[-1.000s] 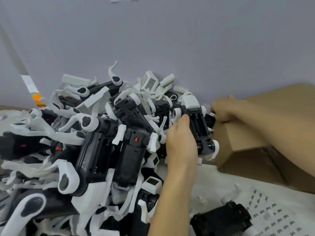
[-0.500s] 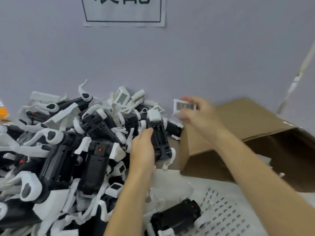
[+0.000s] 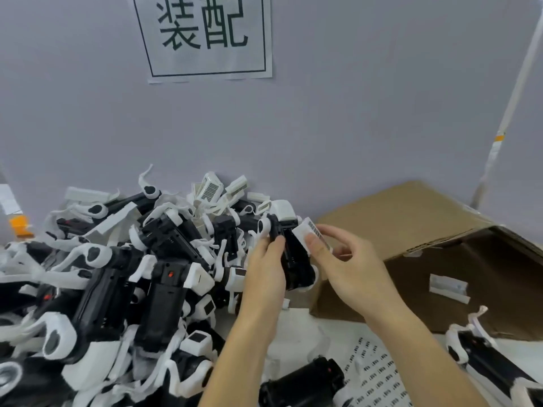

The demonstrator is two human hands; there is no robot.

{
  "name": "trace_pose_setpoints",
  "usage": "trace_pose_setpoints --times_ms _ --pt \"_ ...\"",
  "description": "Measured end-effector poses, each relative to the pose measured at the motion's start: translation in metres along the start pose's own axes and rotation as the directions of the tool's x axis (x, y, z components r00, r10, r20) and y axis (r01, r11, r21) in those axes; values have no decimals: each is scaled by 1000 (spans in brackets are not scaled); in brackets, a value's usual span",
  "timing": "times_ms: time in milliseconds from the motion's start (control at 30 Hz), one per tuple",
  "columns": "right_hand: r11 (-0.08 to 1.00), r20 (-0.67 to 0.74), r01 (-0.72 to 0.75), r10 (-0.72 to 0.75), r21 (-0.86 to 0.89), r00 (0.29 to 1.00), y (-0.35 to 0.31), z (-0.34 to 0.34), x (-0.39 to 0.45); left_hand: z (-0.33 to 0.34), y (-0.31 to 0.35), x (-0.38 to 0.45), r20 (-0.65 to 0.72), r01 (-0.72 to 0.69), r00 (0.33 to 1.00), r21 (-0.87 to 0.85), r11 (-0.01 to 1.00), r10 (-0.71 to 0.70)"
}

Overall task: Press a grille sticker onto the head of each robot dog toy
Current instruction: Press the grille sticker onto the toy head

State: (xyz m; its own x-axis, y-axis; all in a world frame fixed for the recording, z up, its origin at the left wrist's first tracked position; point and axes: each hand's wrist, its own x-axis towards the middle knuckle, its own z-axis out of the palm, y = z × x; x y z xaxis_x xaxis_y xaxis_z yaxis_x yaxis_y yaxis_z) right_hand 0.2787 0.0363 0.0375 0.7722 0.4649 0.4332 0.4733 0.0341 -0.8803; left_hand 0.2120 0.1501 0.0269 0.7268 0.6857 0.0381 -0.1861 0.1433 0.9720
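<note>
Both hands now meet: left grips dog toy, right pinches sticker.

The left hand covers the near side of the held robot dog toy, so its grip there is unseen. The white sticker piece pinched by the right hand is partly behind the thumb, its dark print too blurred to read (bars, perhaps). The sticker sheet runs off the bottom edge, its marks too small to tell. Two more toys, one at the bottom and one at right, are cut by the frame. The pile of toys spills past the left edge.
</note>
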Motion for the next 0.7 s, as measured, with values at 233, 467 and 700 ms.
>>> trace_pose_setpoints --times_ms 233,467,700 --pt "988 -127 -31 12 -154 992 -5 16 -6 7 -1 -8 82 -119 990 52 992 114" --pt "971 -224 38 -92 -236 970 -10 22 -10 8 -2 -9 132 -217 969 55 975 208" --pt "949 -205 51 -119 -312 972 -8 19 -12 9 -1 -13 190 -293 941 32 956 282"
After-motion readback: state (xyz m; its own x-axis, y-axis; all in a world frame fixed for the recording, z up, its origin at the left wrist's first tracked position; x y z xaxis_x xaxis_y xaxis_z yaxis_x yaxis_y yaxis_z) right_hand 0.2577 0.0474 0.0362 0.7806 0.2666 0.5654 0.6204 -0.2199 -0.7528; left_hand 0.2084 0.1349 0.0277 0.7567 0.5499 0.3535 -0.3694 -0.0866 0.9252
